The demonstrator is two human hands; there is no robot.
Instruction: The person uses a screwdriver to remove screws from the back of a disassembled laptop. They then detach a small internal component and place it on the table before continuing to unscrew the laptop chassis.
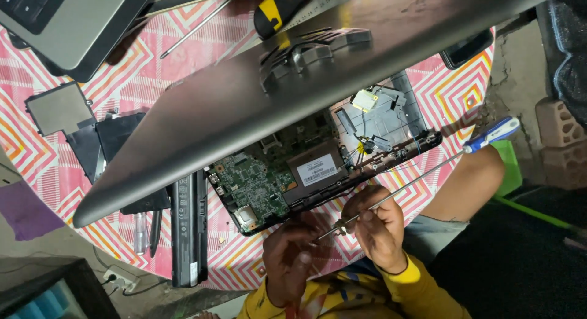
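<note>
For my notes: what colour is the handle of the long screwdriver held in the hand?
Blue and white handle, head view.

A long thin screwdriver (422, 175) with a blue-and-white handle lies slanted, handle up to the right, tip low by the front edge of an opened laptop base (306, 172) showing its green circuit board

**Materials and finishes noted**

Screwdriver (422, 175) in the right hand (379, 230): thin bright metal shaft, glossy blue-and-white plastic handle. Beyond both hands, the opened laptop base (318, 166) shows a matt green circuit board, a dull grey metal plate and black plastic edging. Above it, the lid (275, 93) is smooth grey with a soft sheen. The tablecloth (452, 93) looks like printed cloth. Beside the left hand (290, 258), the battery (188, 227) is matt black plastic.
</note>
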